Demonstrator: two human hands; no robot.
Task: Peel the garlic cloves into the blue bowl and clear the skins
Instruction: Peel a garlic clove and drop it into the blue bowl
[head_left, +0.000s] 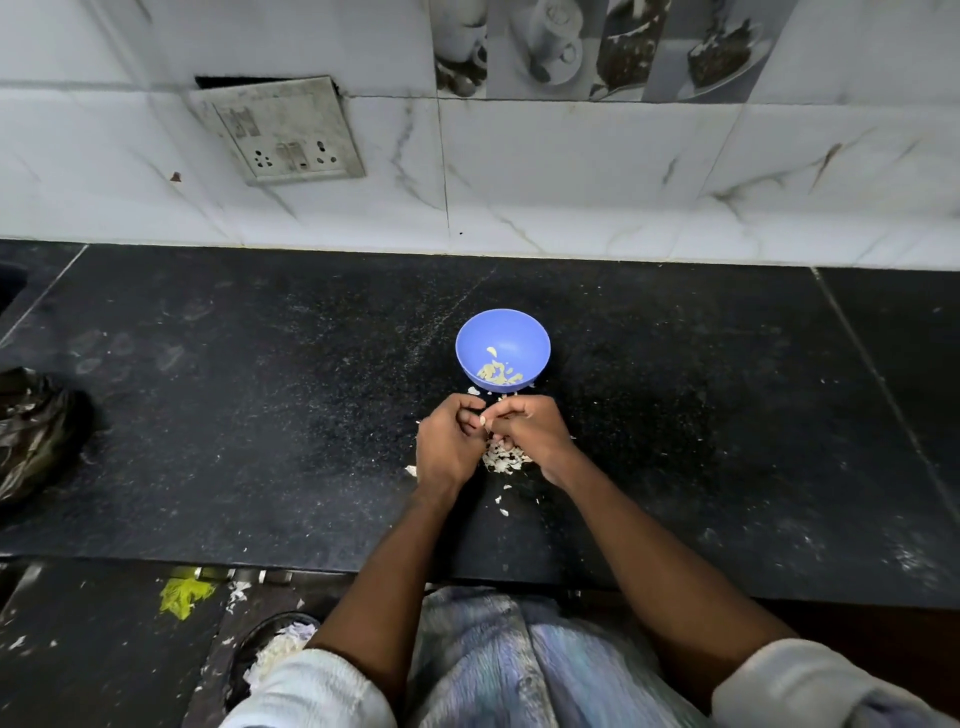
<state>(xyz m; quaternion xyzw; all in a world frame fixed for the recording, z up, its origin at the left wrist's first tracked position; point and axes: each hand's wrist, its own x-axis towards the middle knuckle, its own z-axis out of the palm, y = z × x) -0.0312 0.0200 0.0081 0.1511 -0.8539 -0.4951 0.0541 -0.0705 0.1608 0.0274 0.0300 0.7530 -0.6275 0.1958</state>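
Note:
A blue bowl (503, 332) stands on the black counter and holds several peeled garlic cloves (497, 375). Just in front of it my left hand (448, 448) and my right hand (531, 432) meet, fingers curled together round a small garlic clove (482, 420) of which only a pale tip shows. A pile of white garlic skins (503, 460) lies on the counter under and between my hands, with a few loose flakes nearer the counter's front edge.
The black stone counter (260, 415) ends at a tiled wall with a switch and socket plate (283, 134). A dark crumpled plastic bag (36, 431) lies at the left edge. Below the counter, a dark container with skins (275, 644) and yellow scraps (183, 596) are on the floor.

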